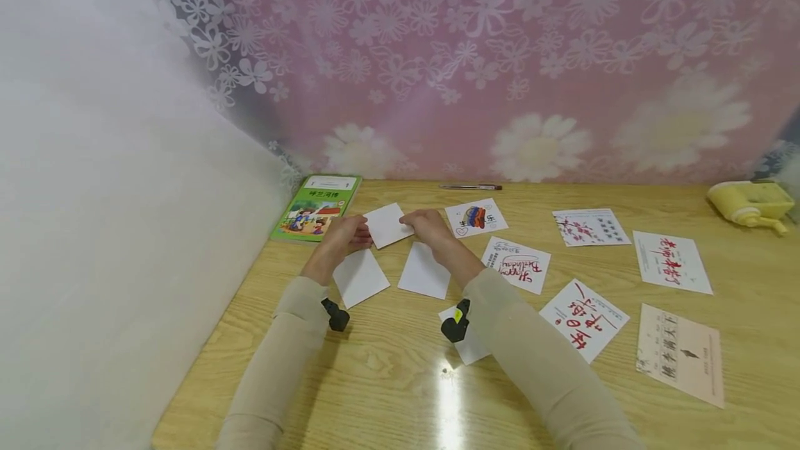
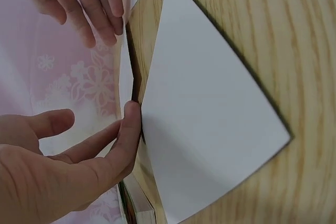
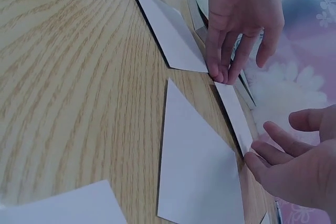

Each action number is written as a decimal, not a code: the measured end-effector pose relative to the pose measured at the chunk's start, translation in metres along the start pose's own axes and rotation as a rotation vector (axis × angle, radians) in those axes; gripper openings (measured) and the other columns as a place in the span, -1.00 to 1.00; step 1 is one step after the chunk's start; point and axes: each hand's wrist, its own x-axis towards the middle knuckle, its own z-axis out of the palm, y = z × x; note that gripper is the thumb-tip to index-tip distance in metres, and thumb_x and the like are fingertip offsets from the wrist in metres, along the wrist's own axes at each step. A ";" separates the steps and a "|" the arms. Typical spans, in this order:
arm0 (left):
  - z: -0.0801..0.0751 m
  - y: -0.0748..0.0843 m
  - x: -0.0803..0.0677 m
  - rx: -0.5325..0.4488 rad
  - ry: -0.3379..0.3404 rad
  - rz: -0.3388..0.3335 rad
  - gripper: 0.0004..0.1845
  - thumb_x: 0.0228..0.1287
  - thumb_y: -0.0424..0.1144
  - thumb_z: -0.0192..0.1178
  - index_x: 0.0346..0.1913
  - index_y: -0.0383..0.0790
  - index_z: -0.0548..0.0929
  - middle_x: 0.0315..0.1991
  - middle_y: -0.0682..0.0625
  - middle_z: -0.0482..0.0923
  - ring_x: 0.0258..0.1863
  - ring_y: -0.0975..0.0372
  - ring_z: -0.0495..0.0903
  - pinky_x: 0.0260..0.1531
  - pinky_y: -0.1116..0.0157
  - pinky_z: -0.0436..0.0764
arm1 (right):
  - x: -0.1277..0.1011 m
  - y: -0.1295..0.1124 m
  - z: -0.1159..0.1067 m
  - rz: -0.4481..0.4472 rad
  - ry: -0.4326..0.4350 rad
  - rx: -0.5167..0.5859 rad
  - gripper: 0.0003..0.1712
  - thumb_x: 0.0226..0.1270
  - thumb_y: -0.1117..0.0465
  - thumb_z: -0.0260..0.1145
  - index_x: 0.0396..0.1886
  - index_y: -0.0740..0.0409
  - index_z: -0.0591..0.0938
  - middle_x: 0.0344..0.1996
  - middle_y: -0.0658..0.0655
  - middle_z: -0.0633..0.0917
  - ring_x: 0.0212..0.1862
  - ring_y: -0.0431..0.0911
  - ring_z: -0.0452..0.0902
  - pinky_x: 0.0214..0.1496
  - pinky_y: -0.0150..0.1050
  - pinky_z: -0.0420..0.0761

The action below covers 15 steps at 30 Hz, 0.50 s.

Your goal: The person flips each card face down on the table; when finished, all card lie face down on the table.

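Observation:
A blank white card [image 1: 385,226] lies on the wooden table between both hands. At its left edge, the fingertips of my left hand [image 1: 346,235] touch it, with the thumb held apart in the left wrist view. My right hand [image 1: 431,228] touches the opposite edge with extended fingertips, its thumb also lifted clear in the right wrist view. Nearer to me lie two more blank cards, a left one [image 1: 360,278] and a right one [image 1: 423,271]. Another white card [image 1: 470,347] is partly hidden under the right forearm.
A green picture book [image 1: 315,207] lies at the back left beside the white wall. Behind the cards is a pen [image 1: 470,187]. Several decorated cards, including a drawn one [image 1: 477,218] and a pink one [image 1: 681,354], spread rightward. A yellow object [image 1: 750,203] stands far right.

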 end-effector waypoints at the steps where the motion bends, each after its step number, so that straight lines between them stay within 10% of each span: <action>1: 0.000 0.000 0.000 0.001 0.003 -0.001 -0.53 0.57 -0.24 0.03 0.27 -0.62 0.47 0.09 -0.38 0.57 -0.23 0.07 0.71 0.25 0.08 0.66 | 0.000 -0.001 0.000 -0.002 -0.006 0.000 -0.50 0.62 0.13 0.09 0.38 0.27 0.56 0.46 0.23 0.47 0.54 0.10 0.26 0.60 0.03 0.32; 15: 0.027 0.013 -0.007 -0.118 -0.127 0.067 -0.53 0.65 -0.22 -0.03 0.33 -0.57 0.50 0.33 -0.44 0.48 0.27 -0.14 0.58 0.36 0.05 0.57 | -0.017 0.002 -0.028 -0.052 -0.004 0.299 -0.47 0.66 0.19 0.06 0.47 0.39 0.41 0.50 0.31 0.40 0.58 0.14 0.20 0.64 -0.04 0.24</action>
